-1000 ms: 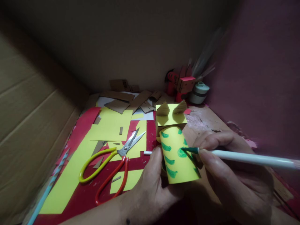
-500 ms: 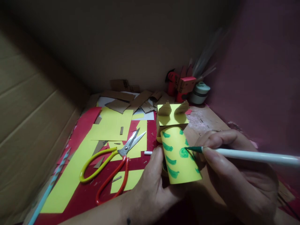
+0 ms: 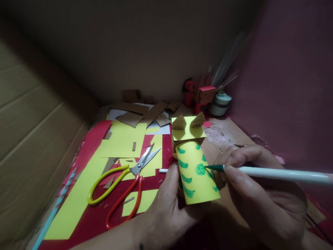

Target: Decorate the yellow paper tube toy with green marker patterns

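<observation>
The left hand holds a green-marked yellow paper cylinder just right of centre, most fingers hidden beneath; a yellow-topped cardboard box with two brown ears sits at its far end. The right hand pinches a white, green-tipped pen, its back end cut off by the view; whether the tip touches the cylinder is hard to tell

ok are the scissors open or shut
Open: the scissors lie with their blades apart in a narrow V, the yellow handle and red handle spread.

Dim edges, brighter yellow tube, dark back wall seemingly blurry.
</observation>
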Tool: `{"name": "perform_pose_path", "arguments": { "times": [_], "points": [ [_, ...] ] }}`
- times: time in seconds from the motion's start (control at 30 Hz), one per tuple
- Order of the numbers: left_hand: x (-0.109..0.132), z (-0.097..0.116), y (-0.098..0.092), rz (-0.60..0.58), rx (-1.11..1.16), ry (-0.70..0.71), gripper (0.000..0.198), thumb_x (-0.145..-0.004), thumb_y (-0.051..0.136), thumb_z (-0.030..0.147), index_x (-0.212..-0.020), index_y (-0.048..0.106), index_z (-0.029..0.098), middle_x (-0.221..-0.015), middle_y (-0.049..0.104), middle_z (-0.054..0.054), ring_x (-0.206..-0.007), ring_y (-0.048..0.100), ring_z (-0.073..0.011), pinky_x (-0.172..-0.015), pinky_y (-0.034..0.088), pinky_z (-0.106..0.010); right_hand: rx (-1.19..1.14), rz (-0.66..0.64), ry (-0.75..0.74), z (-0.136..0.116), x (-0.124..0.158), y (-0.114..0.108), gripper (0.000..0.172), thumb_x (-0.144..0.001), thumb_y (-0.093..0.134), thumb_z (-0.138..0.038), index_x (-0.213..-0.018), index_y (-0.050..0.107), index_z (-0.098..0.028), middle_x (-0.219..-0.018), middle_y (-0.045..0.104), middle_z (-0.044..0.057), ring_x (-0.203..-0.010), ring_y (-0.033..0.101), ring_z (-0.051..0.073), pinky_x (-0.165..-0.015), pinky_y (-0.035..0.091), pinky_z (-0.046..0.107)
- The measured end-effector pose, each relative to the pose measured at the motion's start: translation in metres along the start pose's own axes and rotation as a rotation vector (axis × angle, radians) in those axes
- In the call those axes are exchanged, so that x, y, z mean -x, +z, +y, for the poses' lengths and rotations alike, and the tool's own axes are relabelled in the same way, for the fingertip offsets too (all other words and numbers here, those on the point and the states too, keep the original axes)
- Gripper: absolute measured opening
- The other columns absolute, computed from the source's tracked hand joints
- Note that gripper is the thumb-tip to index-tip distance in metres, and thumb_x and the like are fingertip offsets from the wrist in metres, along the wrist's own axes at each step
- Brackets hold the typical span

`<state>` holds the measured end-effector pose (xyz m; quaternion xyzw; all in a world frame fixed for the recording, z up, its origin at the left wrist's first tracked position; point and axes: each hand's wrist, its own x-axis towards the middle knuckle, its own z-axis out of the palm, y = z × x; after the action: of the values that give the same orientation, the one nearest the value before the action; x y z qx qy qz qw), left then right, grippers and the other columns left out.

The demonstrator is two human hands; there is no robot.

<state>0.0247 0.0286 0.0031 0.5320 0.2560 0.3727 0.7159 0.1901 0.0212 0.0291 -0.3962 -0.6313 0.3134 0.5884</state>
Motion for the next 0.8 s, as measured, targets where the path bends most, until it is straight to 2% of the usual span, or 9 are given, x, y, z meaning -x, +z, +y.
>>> {"name": "perform_pose_path", "arguments": {
  "times": [0.13, 0.47, 0.7, 0.8],
  "points": [
    [-0.0012, 0.0003, 0.0005, 0.004, 0.007, 0.012, 0.051, -0.088, 0.067, 0.027, -0.132, 0.041, 0.021, -0.134, 0.059, -0.01, -0.115, 0.06, -0.0251, -0.094, 0.05, -0.037, -0.026, 0.006, -0.008, 0.0014, 0.0012, 0.0, 0.015, -0.093, 0.052, -0.012, -0.09, 0.057, -0.025, -0.063, 0.057, -0.004, -0.05, 0.055, 0.009, -0.044, 0.045, 0.018],
    [0.0, -0.0025, -0.0004, -0.001, 0.009, 0.017, 0.045, -0.089, 0.065, 0.028, -0.128, 0.045, 0.021, -0.122, 0.064, -0.008, -0.111, 0.062, -0.0227, -0.095, 0.05, -0.035, -0.051, 0.012, 0.034, 0.0012, 0.0021, 0.003, 0.014, -0.093, 0.053, -0.013, -0.092, 0.058, -0.026, -0.064, 0.058, -0.004, -0.051, 0.055, 0.009, -0.046, 0.046, 0.018],
    [-0.003, 0.0029, 0.0019, 0.024, 0.002, 0.009, 0.044, -0.089, 0.065, 0.028, -0.128, 0.045, 0.022, -0.127, 0.063, -0.009, -0.114, 0.061, -0.0269, -0.096, 0.051, -0.039, -0.068, -0.019, 0.048, -0.0011, 0.0034, 0.0013, 0.015, -0.093, 0.053, -0.013, -0.09, 0.057, -0.027, -0.062, 0.055, -0.004, -0.05, 0.052, 0.009, -0.044, 0.044, 0.017],
    [-0.0022, 0.0025, 0.0018, 0.023, -0.001, 0.017, 0.042, -0.089, 0.064, 0.027, -0.127, 0.046, 0.021, -0.125, 0.064, -0.009, -0.113, 0.062, -0.0272, -0.094, 0.052, -0.039, -0.105, 0.032, 0.115, -0.0038, 0.0061, 0.0046, 0.013, -0.092, 0.054, -0.014, -0.088, 0.057, -0.027, -0.062, 0.055, -0.004, -0.051, 0.052, 0.009, -0.046, 0.044, 0.017]
  ]
}}
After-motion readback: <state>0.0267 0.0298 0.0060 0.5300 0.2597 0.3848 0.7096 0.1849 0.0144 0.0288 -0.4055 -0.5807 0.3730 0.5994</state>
